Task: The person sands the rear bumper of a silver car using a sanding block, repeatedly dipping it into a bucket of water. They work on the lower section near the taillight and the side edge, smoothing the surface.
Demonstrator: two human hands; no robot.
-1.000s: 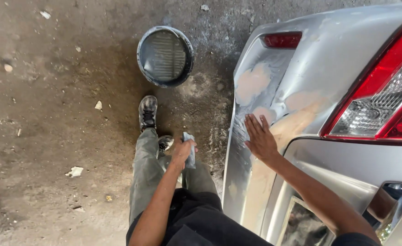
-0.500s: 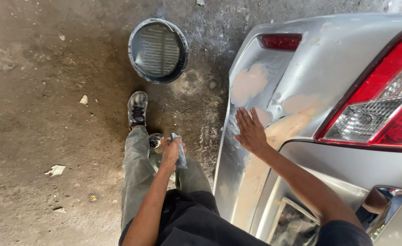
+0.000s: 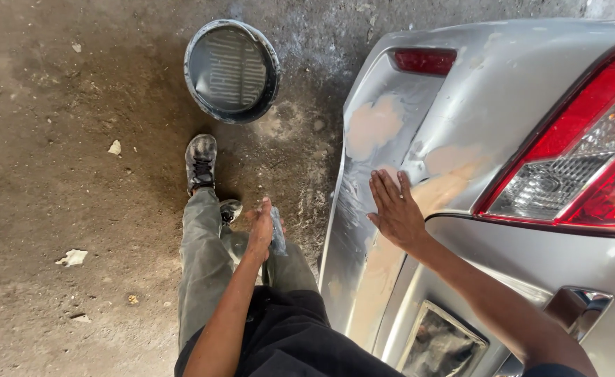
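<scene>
My right hand (image 3: 395, 207) lies flat, fingers together, on the silver rear bumper (image 3: 384, 139) of a car, beside tan patches of filler and sanded, wet-looking streaks. My left hand (image 3: 260, 230) hangs over my thigh and grips a folded grey sheet, probably sandpaper (image 3: 277, 231). My legs in grey trousers and a dirty shoe (image 3: 200, 162) stand on the ground to the left of the bumper.
A round bucket (image 3: 232, 70) holding murky water sits on the damp concrete ahead of my shoe. A red tail light (image 3: 579, 167) and a small red reflector (image 3: 424, 60) are on the car. Scraps of debris (image 3: 72, 257) lie on the floor at left.
My right hand has slid slightly down and left over the bumper. The view has shifted, so the car and bucket sit further left. My left hand keeps its hold on the sheet.
</scene>
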